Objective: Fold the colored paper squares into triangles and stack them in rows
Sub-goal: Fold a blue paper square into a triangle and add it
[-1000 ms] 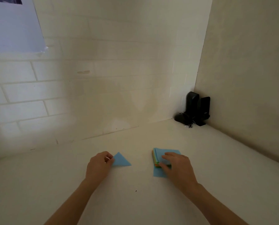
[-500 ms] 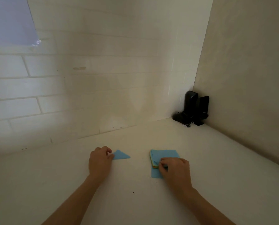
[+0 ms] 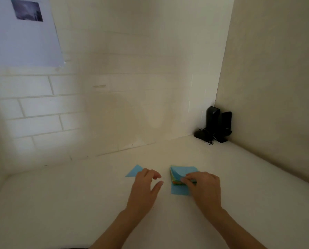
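White bench (image 3: 60,203), tiled wall behind, black speakers (image 3: 217,124) in far right corner. Stack of colored paper squares (image 3: 183,174) mid-bench, 1 loose blue square (image 3: 178,191) under its near edge. Right hand (image 3: 202,187) fingers pinch top sheet's near edge. Left hand (image 3: 144,186) fingers relaxed, empty, beside folded blue triangle (image 3: 134,172).

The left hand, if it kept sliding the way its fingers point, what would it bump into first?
Probably the stack of paper squares. The left hand points forward and rightward, and the stack under the right hand lies nearest along that line, though depth is unclear.
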